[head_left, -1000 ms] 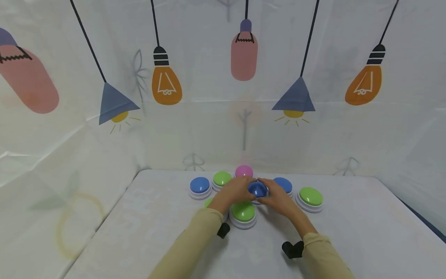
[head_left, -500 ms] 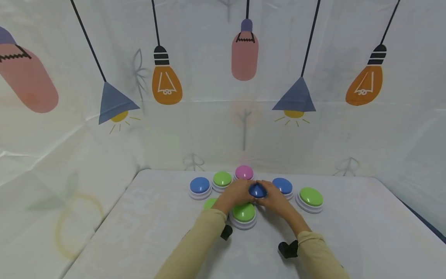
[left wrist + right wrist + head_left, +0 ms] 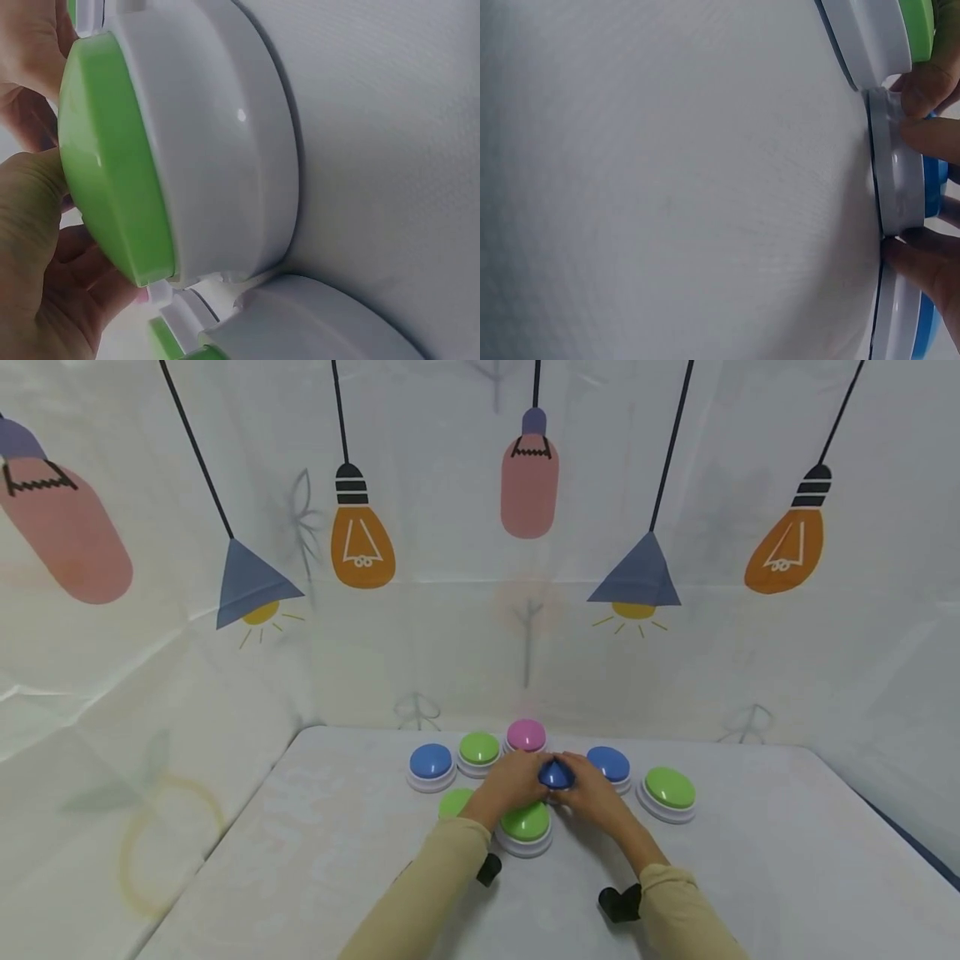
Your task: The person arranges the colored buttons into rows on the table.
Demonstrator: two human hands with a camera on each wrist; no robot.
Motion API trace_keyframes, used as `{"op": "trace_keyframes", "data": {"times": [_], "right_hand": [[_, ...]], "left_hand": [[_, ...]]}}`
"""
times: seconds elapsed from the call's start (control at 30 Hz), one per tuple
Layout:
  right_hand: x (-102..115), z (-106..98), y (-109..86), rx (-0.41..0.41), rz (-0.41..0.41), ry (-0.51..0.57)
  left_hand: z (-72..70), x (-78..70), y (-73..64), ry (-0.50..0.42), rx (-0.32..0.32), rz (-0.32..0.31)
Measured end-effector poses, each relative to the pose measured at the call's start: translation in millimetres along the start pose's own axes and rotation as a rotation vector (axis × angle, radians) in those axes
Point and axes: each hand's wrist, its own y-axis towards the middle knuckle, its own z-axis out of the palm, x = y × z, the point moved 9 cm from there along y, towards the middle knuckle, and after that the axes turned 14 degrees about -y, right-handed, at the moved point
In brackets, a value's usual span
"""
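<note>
Both hands grip a domed blue push button (image 3: 557, 776) with a round white base, in the middle of the group. My left hand (image 3: 515, 779) curls around its left side, and my right hand (image 3: 594, 787) around its right. In the right wrist view, a thumb and fingertips press against the button's white base (image 3: 901, 165), which sits down at the table surface. Directly in front of it stands a green push button (image 3: 526, 823), partly covered by my left wrist. That green button (image 3: 116, 161) fills much of the left wrist view and hides part of the hands.
Behind are a pink button (image 3: 527, 735) and a green one (image 3: 479, 748). One blue button (image 3: 431, 762) stands left, another (image 3: 609, 763) right beside my right hand. A green button (image 3: 670, 788) is farther right. Another green one (image 3: 453, 803) lies partly under my left forearm. A patterned white sheet (image 3: 465, 643) hangs behind the table.
My fingers have drawn in closer around the blue button, covering more of its dome. The right forearm has shifted slightly left. The other buttons have stayed in place.
</note>
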Motion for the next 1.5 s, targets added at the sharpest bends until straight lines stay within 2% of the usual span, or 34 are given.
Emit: {"op": "trace_keyframes", "data": {"times": [0.3,0.5,0.63,0.83,1.03,1.27,1.5], "right_hand": [[2,-1,-2.2,-0.018,-0.005,-0.025],[0,1,-4.1,-0.011,0.003,-0.041],[2,-4,-6.0,-0.027,-0.024,-0.065],[10,-19,-12.5,-0.095,-0.073,-0.094],[14,-28,-22.4,-0.119,-0.060,-0.113],[21,-43,-38.6,-0.157,-0.076,-0.133],[25,-57,-58.1,-0.185,-0.100,-0.153]], "left_hand": [[-1.2,-1.2,-0.1,0.043,-0.021,0.008],[1.3,-0.6,-0.7,0.042,-0.007,-0.001],[-1.8,-3.9,-3.6,0.035,-0.014,0.011],[-8.3,-10.6,-8.3,0.050,-0.049,0.054],[-10.9,-19.5,-14.0,0.071,-0.061,0.097],[-12.7,-34.1,-21.6,0.142,-0.084,0.142],[-11.2,-49.4,-31.0,0.157,-0.081,0.148]]}}
